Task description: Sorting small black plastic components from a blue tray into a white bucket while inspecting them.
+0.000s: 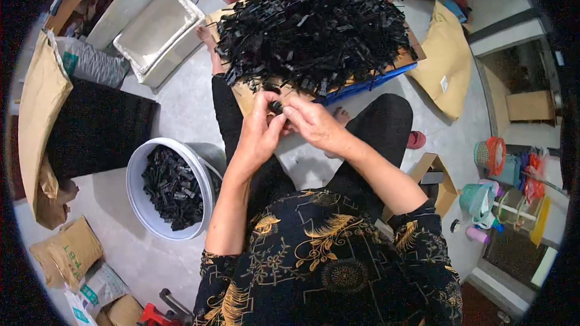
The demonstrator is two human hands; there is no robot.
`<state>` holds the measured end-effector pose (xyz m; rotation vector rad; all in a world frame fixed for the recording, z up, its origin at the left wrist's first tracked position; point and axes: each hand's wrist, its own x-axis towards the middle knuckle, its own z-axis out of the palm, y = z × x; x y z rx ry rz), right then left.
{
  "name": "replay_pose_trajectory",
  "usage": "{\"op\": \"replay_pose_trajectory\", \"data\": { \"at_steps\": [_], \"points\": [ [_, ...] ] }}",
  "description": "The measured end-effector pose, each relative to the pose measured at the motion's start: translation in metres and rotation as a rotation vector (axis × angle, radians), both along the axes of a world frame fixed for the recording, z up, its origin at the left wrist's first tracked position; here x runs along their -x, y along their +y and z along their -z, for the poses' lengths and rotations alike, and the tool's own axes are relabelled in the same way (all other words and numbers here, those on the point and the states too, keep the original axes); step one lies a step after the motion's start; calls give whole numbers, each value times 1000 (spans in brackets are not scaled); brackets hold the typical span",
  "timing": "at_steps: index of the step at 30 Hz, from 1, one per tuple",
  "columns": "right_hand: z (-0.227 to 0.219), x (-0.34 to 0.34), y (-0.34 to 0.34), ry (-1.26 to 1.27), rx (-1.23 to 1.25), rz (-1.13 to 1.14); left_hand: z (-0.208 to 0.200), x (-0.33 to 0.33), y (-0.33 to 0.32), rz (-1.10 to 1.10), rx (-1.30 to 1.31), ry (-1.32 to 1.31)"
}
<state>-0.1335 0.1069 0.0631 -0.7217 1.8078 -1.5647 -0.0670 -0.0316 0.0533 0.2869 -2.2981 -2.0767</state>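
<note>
My left hand (261,128) and my right hand (314,122) meet in front of me, fingers pinched together around a small black plastic part (275,107). Its exact shape is mostly hidden by the fingertips. Just beyond the hands rises a large heap of black plastic parts (314,33), thin and tangled, lying on flattened cardboard (244,98). To the left of my left forearm stands a white bucket (208,190), partly filled with similar loose black pieces (174,188).
Beyond the bucket, a white foam box (172,54) and stuffed sacks (96,63) stand at the left. A tan sack (450,63) lies right of the heap. An open cardboard box (447,187) sits by my right elbow, near hanging baskets (489,154). Blue sheeting (368,83) edges the heap.
</note>
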Motion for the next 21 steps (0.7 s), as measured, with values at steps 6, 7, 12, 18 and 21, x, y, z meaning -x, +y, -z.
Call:
{"op": "replay_pose_trajectory", "data": {
  "at_steps": [6, 7, 12, 18, 21],
  "points": [
    [27, 1, -4, 299, -14, 157, -7, 8, 11, -75, 499, 188],
    [30, 1, -3, 327, -12, 196, -8, 10, 12, -67, 522, 205],
    [43, 11, 7, 437, 20, 233, -4, 17, 27, -65, 534, 227],
    [32, 12, 15, 248, 39, 240, -5, 26, 32, -36, 599, 220],
    [30, 23, 27, 121, -3, 135, 3, 25, 29, -10, 366, 106]
  ]
}}
